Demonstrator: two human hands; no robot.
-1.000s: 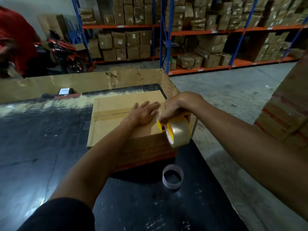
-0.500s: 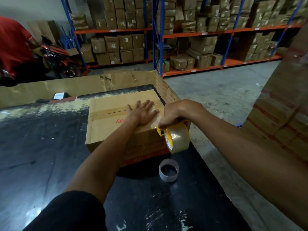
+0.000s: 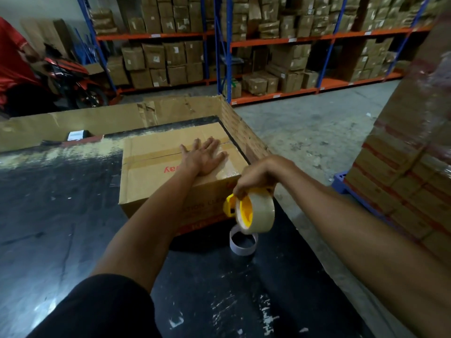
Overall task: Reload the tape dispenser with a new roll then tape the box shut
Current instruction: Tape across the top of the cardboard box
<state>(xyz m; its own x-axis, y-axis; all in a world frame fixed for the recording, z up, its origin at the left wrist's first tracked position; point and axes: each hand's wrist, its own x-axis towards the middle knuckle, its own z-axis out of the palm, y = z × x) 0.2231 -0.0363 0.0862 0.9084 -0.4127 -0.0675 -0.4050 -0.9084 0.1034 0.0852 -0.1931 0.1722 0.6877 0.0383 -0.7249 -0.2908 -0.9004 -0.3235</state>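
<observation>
A warehouse aisle lined with blue-and-orange racking (image 3: 227, 45) stacked with cardboard cartons forms the backdrop, with a grey concrete floor (image 3: 317, 132) running past a worn black worktable (image 3: 61, 228) edged at its far side and right end by flattened cardboard sheets (image 3: 97, 120).

Seen from the head camera, a brown cardboard box (image 3: 156, 172) sits on the table near its right edge, its top flaps closed with a strip of tape along the centre seam and red lettering showing on the top and the near side. The person's left hand (image 3: 203, 156) lies flat on the box top, fingers spread and released, palm pressing down across the seam. The right hand (image 3: 258, 178) hovers just off the box's near right corner, fingers clenched around the handle of a yellow tape dispenser (image 3: 230, 206). A full roll of clear tape (image 3: 258, 214) is mounted on the dispenser's yellow hub and hangs beside the box's near side, above the table. Directly below it, an empty white cardboard core (image 3: 243, 242) stands on its rim on the tabletop, just beside the box's near face.

At the far left, a person in a red shirt (image 3: 12, 59) stands beside a red motorcycle (image 3: 73, 79). A small dark object with a white label (image 3: 75, 135) rests at the table's far edge. To the right, shrink-wrapped cartons (image 3: 410, 167) rise in a tall stack on a blue pallet (image 3: 340, 184).
</observation>
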